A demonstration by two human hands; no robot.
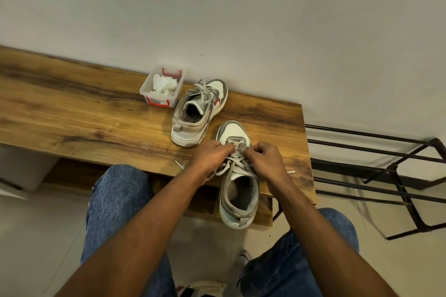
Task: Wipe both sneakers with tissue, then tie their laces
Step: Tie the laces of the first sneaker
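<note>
We see soft, even indoor light with a warm, slightly yellow-green cast and no hard glare. The wall (241, 7) is brightest in the middle and dims toward the corners. Shadows are faint: a soft one lies beneath the wooden bench (72, 108), and thin ones trail from the metal rack (386, 176) across the floor. Wide-angle distortion bows the bench edge and stretches the forearms near the bottom. Focus is fairly sharp centrally, softer at the margins.
</note>
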